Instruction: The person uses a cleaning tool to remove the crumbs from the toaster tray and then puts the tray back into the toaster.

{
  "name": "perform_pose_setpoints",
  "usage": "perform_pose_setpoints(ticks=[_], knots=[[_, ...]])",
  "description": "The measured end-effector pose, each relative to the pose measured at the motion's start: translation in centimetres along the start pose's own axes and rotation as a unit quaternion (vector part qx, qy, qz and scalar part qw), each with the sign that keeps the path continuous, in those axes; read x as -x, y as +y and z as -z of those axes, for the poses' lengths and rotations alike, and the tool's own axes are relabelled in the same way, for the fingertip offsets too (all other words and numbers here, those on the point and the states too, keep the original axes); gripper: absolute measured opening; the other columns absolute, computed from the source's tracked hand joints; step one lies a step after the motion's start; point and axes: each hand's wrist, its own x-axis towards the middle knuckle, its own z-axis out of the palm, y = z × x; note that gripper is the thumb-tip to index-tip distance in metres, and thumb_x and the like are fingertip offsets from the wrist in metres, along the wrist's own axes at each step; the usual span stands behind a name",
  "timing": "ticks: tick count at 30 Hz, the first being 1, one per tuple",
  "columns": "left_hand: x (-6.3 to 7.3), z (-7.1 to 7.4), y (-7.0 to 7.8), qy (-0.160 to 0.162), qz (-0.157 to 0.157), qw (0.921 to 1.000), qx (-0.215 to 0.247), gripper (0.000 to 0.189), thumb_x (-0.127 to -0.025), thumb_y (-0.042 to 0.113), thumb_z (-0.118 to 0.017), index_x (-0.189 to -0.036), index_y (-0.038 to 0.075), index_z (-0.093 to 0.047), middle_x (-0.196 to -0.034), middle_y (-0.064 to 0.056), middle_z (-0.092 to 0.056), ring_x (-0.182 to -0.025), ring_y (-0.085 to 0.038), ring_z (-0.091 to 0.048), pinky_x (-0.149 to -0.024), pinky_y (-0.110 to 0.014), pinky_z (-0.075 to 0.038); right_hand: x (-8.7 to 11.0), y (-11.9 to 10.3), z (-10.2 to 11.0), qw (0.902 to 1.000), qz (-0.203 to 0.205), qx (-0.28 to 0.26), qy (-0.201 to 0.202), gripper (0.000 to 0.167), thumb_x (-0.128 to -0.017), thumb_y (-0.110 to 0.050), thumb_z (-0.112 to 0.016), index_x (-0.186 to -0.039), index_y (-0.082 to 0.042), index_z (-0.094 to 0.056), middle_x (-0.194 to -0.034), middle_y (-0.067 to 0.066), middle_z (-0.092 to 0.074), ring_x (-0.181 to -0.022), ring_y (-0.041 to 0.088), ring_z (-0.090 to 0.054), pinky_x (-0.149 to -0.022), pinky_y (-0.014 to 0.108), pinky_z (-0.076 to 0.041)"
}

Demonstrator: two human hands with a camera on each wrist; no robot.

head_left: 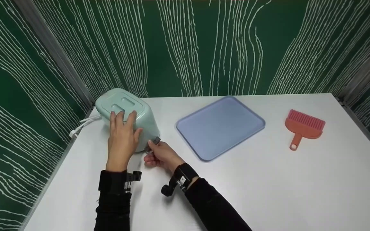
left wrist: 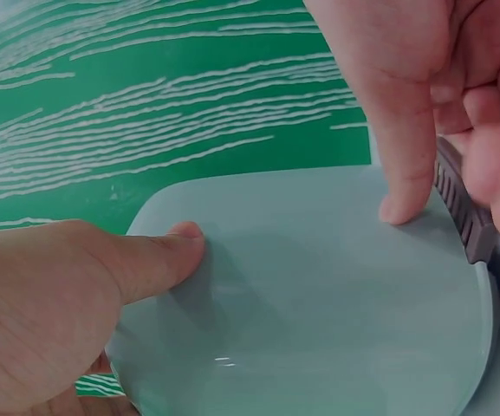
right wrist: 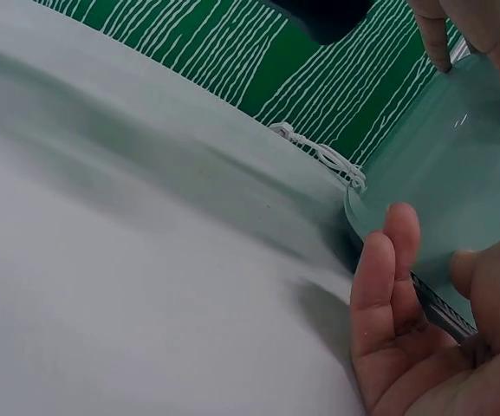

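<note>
A mint-green toaster [head_left: 149,123] stands on the white table at the left. My left hand [head_left: 121,138] rests on it, fingers spread over the near edge of its top. Its thumb [left wrist: 159,260] lies against the toaster's smooth side in the left wrist view. My right hand [head_left: 164,155] is at the toaster's bottom right corner, gripping the lower edge at a dark grey ribbed piece [left wrist: 466,208]. The right thumb [right wrist: 492,277] presses on the green side, while the other fingers are bent beneath the ribbed piece.
A blue tray [head_left: 220,126] lies angled to the right of the toaster. Farther right is a red-orange hand brush [head_left: 303,126] with pink bristles. Behind the toaster a white cord [head_left: 83,125] trails to the table's left edge. Green walls with white lines enclose the table [head_left: 268,186].
</note>
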Motion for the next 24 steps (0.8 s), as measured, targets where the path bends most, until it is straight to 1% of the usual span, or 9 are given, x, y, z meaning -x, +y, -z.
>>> perform_pose_setpoints(ticks=[1, 7, 11, 15, 19, 22, 24], knots=[[0.0, 0.0, -0.01, 0.001, -0.001, 1.0, -0.001, 0.056, -0.098, 0.018, -0.077, -0.15, 0.009, -0.057, -0.154, -0.033, -0.046, -0.158, -0.057, -0.027, -0.111, -0.071, -0.05, -0.01, 0.03, -0.04, 1.0, 0.001, 0.002, 0.005, 0.032, -0.115, -0.033, -0.049, -0.117, -0.002, -0.057, -0.066, 0.005, -0.069, -0.057, 0.01, -0.069, -0.057, 0.022, -0.06], [-0.05, 0.05, -0.06, -0.008, 0.007, 0.9999, 0.003, 0.057, -0.099, 0.02, -0.077, -0.151, 0.012, -0.056, -0.157, -0.031, -0.044, -0.16, -0.056, -0.025, -0.102, -0.073, -0.054, 0.05, -0.02, -0.27, 0.9997, 0.013, 0.009, 0.019, 0.029, -0.117, -0.022, -0.043, -0.119, 0.004, -0.057, -0.065, 0.008, -0.071, -0.056, 0.011, -0.071, -0.055, 0.021, -0.061], [-0.08, 0.06, 0.03, -0.015, 0.011, 0.9998, 0.01, 0.058, -0.099, 0.021, -0.077, -0.152, 0.012, -0.055, -0.159, -0.031, -0.043, -0.161, -0.056, -0.023, -0.105, -0.074, -0.053, 0.14, -0.07, -0.22, 0.9994, 0.019, 0.019, 0.023, 0.032, -0.117, -0.018, -0.042, -0.119, 0.009, -0.059, -0.065, 0.008, -0.071, -0.056, 0.012, -0.072, -0.055, 0.022, -0.062], [-0.06, 0.03, 0.07, -0.017, 0.009, 0.9997, 0.016, 0.058, -0.099, 0.02, -0.077, -0.152, 0.012, -0.055, -0.159, -0.032, -0.043, -0.16, -0.057, -0.023, -0.109, -0.074, -0.05, 0.17, -0.09, 0.05, 0.9986, 0.025, 0.03, 0.035, 0.033, -0.115, -0.016, -0.047, -0.118, 0.014, -0.062, -0.066, 0.008, -0.072, -0.057, 0.012, -0.073, -0.058, 0.023, -0.063], [-0.07, 0.07, 0.02, -0.017, 0.007, 0.9997, 0.015, 0.058, -0.099, 0.021, -0.077, -0.152, 0.011, -0.055, -0.159, -0.033, -0.043, -0.16, -0.057, -0.022, -0.11, -0.073, -0.049, 0.16, -0.11, 0.22, 0.9974, 0.033, 0.037, 0.053, 0.032, -0.113, -0.012, -0.053, -0.112, 0.017, -0.065, -0.066, 0.007, -0.072, -0.056, 0.011, -0.072, -0.059, 0.023, -0.064], [-0.06, 0.08, -0.07, -0.016, 0.008, 0.9998, 0.012, 0.059, -0.099, 0.02, -0.077, -0.152, 0.011, -0.055, -0.159, -0.033, -0.042, -0.16, -0.057, -0.022, -0.109, -0.073, -0.05, 0.13, -0.13, 0.3, 0.9966, 0.039, 0.038, 0.062, 0.028, -0.111, -0.009, -0.055, -0.111, 0.017, -0.066, -0.066, 0.007, -0.071, -0.055, 0.01, -0.072, -0.058, 0.022, -0.064], [-0.04, 0.07, -0.1, -0.014, 0.007, 0.9998, 0.009, 0.058, -0.098, 0.02, -0.077, -0.152, 0.011, -0.055, -0.158, -0.033, -0.043, -0.16, -0.057, -0.023, -0.108, -0.072, -0.051, 0.14, -0.13, 0.36, 0.9963, 0.043, 0.036, 0.065, 0.022, -0.11, -0.007, -0.056, -0.111, 0.014, -0.062, -0.069, 0.008, -0.071, -0.055, 0.01, -0.071, -0.058, 0.023, -0.063]])
